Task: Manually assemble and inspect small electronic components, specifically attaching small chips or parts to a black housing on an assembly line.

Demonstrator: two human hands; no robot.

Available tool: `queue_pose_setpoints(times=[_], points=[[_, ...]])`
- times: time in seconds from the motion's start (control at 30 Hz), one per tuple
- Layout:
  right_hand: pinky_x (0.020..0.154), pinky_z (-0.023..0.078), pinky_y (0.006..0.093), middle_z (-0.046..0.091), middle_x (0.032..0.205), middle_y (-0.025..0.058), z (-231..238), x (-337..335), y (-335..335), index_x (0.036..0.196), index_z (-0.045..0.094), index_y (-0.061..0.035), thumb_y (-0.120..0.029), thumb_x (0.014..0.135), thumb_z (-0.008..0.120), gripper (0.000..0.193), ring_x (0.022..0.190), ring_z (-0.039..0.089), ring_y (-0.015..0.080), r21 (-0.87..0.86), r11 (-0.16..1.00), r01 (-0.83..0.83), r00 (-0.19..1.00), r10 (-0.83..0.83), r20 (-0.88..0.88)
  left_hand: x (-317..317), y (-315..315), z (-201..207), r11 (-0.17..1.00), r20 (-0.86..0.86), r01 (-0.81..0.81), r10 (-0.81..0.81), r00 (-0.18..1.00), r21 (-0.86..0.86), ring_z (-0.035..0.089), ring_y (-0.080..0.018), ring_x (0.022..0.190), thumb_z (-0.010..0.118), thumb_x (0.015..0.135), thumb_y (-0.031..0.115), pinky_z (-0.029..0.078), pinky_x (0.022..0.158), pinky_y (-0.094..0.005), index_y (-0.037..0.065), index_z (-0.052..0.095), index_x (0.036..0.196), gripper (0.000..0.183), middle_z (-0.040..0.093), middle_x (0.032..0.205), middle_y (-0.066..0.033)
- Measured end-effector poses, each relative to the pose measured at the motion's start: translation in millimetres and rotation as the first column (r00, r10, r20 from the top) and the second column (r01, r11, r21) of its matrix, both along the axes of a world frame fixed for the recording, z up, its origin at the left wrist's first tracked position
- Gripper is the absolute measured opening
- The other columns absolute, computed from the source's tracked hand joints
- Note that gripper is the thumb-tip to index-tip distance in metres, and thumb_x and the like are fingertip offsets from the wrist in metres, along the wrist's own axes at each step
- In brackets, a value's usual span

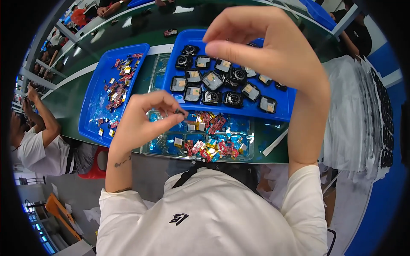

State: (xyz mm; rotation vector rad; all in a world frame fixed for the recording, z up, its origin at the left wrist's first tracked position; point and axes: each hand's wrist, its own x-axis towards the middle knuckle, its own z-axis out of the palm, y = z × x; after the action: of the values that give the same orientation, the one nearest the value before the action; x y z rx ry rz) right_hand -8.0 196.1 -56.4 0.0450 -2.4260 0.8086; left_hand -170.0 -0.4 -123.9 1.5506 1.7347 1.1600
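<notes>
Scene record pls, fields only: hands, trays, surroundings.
left hand: left hand, small dark piece pinched between thumb and finger
right hand: right hand, raised over right blue tray; whether its grip holds anything, unclear
right tray: black watch-like cases, some with round dials showing
left tray: left blue tray, small red, yellow, white parts
near side: clear compartment tray, mixed small parts, blue film
surface: green bench
left background: seated person, white top
</notes>
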Motion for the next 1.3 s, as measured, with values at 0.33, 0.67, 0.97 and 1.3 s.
queue_pose_setpoints(times=[0.33,0.67,0.97,1.3], points=[[0.060,0.049,0.0198,0.067,0.079,0.0065,10.6,-1.8,-5.5,0.106,0.060,0.0003,-0.004,0.073,0.073,0.036,0.070,0.063,0.0093,-0.494,0.867,-0.059,0.996,0.018,-0.088,12.0,80.2,87.2,0.922,0.082,0.061,-0.099,0.992,0.381,0.062,-0.0093,0.078,0.065,0.084,0.004,0.049,0.071,-0.0214,-0.004,0.065,0.091,0.011,0.066,0.086,-0.0057],[0.069,0.052,0.0206,0.067,0.084,0.0078,18.5,7.7,-1.3,0.101,0.063,0.0017,-0.001,0.075,0.074,0.028,0.077,0.064,0.0095,-0.564,0.823,-0.072,0.983,-0.038,-0.182,12.4,74.9,82.5,0.879,0.185,0.044,-0.149,0.971,0.476,0.063,-0.0092,0.076,0.064,0.084,0.002,0.050,0.067,-0.0202,-0.005,0.068,0.092,0.012,0.067,0.084,-0.0078],[0.066,0.052,0.0225,0.063,0.081,0.0076,14.0,1.4,7.0,0.090,0.062,0.0036,0.002,0.077,0.071,0.016,0.072,0.063,0.0122,-0.613,0.774,-0.160,0.951,-0.047,-0.307,-1.7,81.7,81.4,0.938,0.163,0.085,-0.146,0.976,0.335,0.059,-0.0104,0.080,0.064,0.082,0.000,0.047,0.072,-0.0227,-0.005,0.063,0.088,0.008,0.063,0.088,-0.0085],[0.069,0.052,0.0229,0.064,0.084,0.0054,12.9,-2.0,1.8,0.089,0.064,0.0005,-0.001,0.076,0.073,0.016,0.079,0.062,0.0107,-0.603,0.793,-0.086,0.951,-0.115,-0.287,1.7,88.6,73.6,0.850,-0.005,0.044,-0.049,0.999,0.524,0.053,-0.0043,0.068,0.074,0.075,0.010,0.041,0.057,-0.0183,0.001,0.065,0.083,0.015,0.063,0.083,-0.0015]])
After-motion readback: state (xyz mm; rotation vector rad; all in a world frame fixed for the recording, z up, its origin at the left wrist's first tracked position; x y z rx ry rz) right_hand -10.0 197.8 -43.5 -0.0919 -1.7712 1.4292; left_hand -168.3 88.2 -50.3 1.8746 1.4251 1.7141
